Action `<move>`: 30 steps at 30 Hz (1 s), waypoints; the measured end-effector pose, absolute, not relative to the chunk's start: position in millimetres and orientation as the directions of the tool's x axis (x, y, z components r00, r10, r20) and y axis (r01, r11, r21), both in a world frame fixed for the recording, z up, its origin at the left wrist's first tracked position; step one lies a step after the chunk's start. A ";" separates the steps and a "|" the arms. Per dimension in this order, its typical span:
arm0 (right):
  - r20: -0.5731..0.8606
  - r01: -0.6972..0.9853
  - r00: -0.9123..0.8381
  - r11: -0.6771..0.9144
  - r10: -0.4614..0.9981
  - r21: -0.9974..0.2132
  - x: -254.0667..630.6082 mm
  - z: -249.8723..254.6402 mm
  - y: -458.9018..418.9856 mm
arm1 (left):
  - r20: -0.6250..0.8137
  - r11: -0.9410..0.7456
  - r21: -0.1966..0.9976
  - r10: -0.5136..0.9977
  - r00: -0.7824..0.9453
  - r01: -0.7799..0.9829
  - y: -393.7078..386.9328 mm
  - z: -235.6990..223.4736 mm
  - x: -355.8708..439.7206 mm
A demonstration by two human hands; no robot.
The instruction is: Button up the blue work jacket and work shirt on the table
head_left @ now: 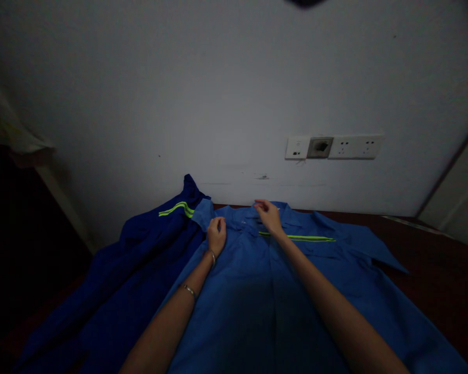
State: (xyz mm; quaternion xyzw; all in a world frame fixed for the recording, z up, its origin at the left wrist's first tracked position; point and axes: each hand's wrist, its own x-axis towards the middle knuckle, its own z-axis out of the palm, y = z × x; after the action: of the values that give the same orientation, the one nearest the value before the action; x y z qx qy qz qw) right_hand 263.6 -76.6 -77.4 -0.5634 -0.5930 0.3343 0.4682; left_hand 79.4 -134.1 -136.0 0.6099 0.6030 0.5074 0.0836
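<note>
A lighter blue short-sleeved work shirt (242,280) with a yellow-green chest stripe lies spread in front of me, its collar towards the wall. My left hand (217,235) is closed at the shirt's left shoulder, fingers curled in a pinch on the cloth. Over the collar area, my right hand (269,215) has its fingers loosely bent and pointing left, tips just above or touching the fabric. Nothing shows clearly between them. A darker blue garment (148,259) with a similar stripe lies to the left, partly under the shirt's left edge.
The garments lie on a dark reddish-brown surface (425,259), which meets a pale wall (218,104) at the back. A row of sockets and switches (335,147) is set in the wall. Whitish cloth (11,127) hangs at the far left. The light is dim.
</note>
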 end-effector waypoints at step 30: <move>-0.680 0.695 0.070 -0.525 0.730 -0.492 429.9 -66.8 -138.4 | 0.344 -0.714 0.465 0.691 0.636 0.523 -137.5 -83.5 203.9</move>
State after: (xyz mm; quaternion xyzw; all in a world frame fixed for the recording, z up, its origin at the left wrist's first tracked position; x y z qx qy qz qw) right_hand 429.9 -138.4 -66.8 -0.7312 -0.4871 0.4772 0.0186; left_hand 203.9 -137.5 -83.5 0.8895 0.3413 0.2561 0.1633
